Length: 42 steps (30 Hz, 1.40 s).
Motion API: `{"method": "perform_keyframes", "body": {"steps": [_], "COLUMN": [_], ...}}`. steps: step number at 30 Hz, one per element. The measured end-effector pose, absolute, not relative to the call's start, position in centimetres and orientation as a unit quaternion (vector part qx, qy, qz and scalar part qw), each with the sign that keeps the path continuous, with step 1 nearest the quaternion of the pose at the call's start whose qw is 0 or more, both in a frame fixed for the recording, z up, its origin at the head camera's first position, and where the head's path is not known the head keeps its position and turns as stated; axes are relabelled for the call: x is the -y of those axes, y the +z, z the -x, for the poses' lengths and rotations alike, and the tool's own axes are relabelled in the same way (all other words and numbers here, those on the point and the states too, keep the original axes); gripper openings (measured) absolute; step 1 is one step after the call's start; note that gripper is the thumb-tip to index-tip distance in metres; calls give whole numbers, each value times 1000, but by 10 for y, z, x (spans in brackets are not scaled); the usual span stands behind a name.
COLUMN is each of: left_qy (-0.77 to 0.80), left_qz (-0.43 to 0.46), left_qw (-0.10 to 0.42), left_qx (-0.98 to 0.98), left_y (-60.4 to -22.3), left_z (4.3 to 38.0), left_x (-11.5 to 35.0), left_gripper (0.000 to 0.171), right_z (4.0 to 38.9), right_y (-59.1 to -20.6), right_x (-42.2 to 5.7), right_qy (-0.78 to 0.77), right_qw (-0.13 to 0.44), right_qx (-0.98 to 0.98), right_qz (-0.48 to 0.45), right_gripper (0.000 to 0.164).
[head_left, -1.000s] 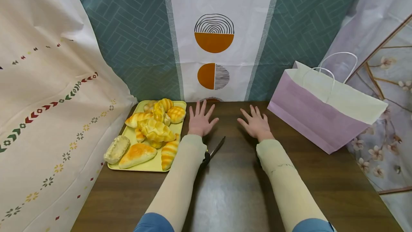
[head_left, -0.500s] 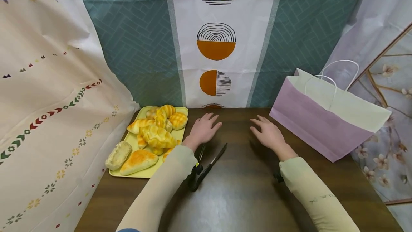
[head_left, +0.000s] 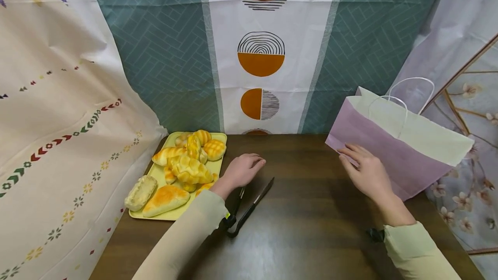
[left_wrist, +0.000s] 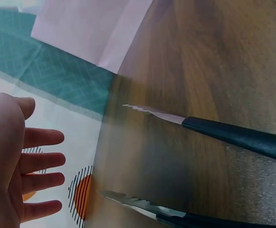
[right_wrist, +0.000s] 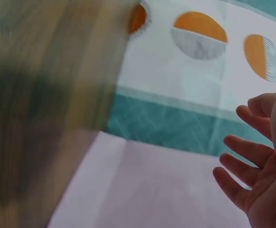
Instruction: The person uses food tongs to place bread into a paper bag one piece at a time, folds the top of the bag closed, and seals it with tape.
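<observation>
In the head view my left hand [head_left: 242, 171] hovers over the table just right of the bread tray, its fingers loosely bent and holding nothing. Black-handled tongs [head_left: 254, 204] lie spread beneath that wrist; in the left wrist view their metal tips [left_wrist: 149, 112] point toward the backdrop. My right hand [head_left: 365, 171] is in front of the lilac paper bag [head_left: 389, 150], fingers relaxed with nothing in them; whether it touches the bag I cannot tell. The bag stands at the right, with white twisted handles and a wide white opening.
A yellow tray [head_left: 177, 216] at the left holds several bread pieces, among them a triangular bun [head_left: 166, 200] and a pale oval loaf [head_left: 142, 192]. Behind the wooden table [head_left: 295, 228] hangs a patterned cloth [head_left: 268, 20], with more cloth along both sides.
My right hand has moved right, over to the bag. The left hand has drawn back slightly and its spread fingers have bent, leaving more of the tongs in sight. The head view has tilted upward.
</observation>
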<state>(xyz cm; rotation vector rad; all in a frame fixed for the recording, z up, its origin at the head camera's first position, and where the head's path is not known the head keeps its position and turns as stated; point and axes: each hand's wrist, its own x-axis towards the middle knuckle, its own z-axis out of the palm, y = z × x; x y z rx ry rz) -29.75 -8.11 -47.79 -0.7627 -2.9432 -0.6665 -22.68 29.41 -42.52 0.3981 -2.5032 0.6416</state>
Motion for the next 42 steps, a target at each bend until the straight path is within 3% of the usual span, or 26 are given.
{"method": "perform_keyframes", "body": {"steps": [10, 14, 17, 23, 32, 42], "left_qy": [-244, -249, -255, -268, -286, -311], "left_qz": [239, 233, 231, 229, 231, 237], "left_qw": [12, 17, 16, 23, 17, 26], "left_qx": [940, 940, 939, 935, 930, 920], "left_y": [-484, -484, -481, -476, -475, -475], "left_z": [288, 289, 290, 294, 293, 293], "left_x": [87, 89, 89, 89, 86, 82], "left_gripper": [49, 51, 51, 46, 44, 38], "right_z": [198, 194, 191, 180, 183, 188], "right_y": [-399, -388, -383, -380, -382, -379], "right_x": [-336, -355, -368, -380, -384, -387], "right_qy": [211, 193, 164, 133, 114, 109], "right_qw": [420, 487, 507, 432, 338, 279], "right_qx": [874, 845, 842, 892, 931, 951], "right_qz": [-121, -104, -86, 6, 81, 83], "right_gripper": [30, 42, 54, 68, 33, 27]}}
